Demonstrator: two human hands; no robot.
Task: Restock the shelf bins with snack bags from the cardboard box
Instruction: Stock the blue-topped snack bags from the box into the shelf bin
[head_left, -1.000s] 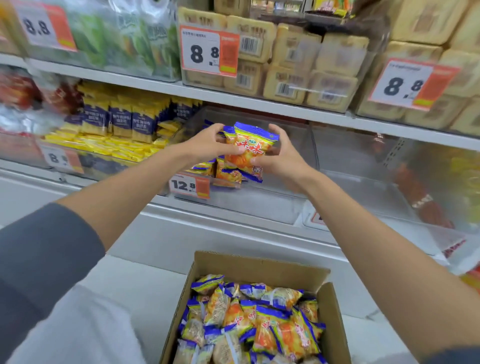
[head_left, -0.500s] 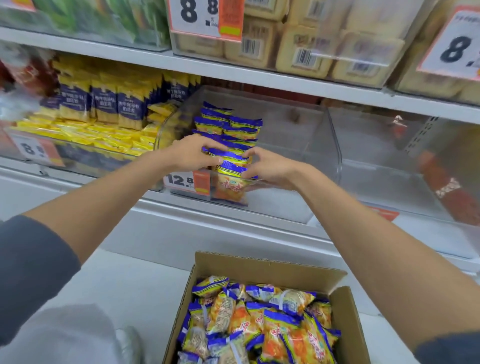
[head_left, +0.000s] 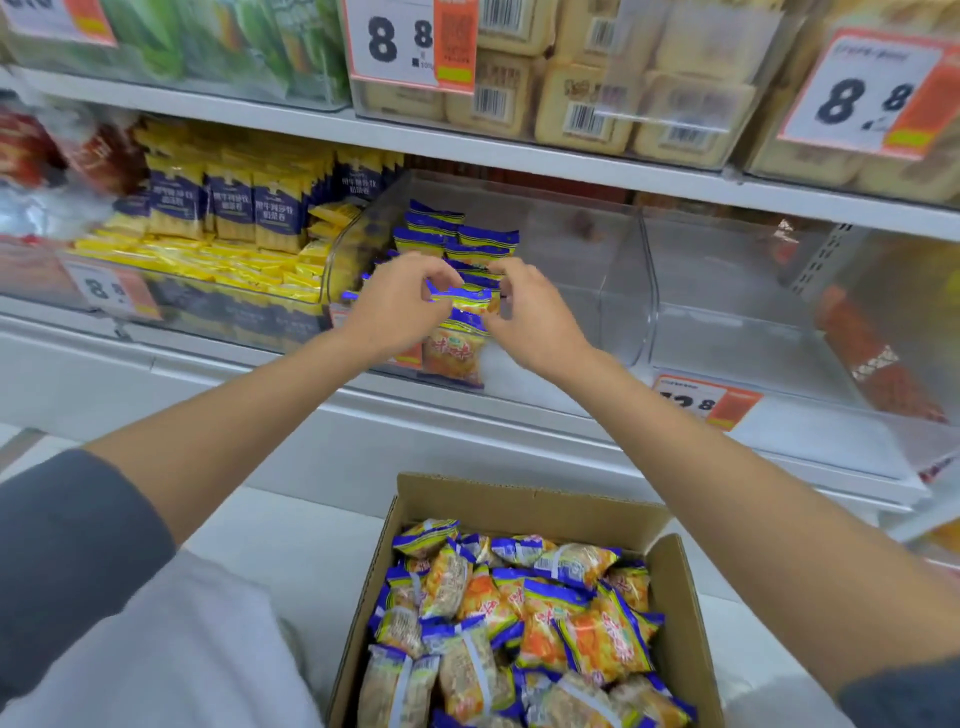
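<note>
So the left hand (head_left: 400, 306) pinches the top of a snack bag (head_left: 457, 353) in the clear bin (head_left: 618, 291). The right hand (head_left: 535, 317) curls beside it, grip unclear.

Left sleeve (head_left: 67, 545) and right sleeve (head_left: 904, 696) are dark grey, ending near the elbows; left hand (head_left: 395, 306) and right hand (head_left: 530, 317) are bare; pale grey cloth (head_left: 182, 649) (which garment, unclear) shows lower left.

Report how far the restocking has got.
Done: a row of snack bags stands at the left of the clear bin. In hand: left hand and right hand pinch the front bags. Left: the cardboard box is full; the neighbouring bin holds none.
</note>
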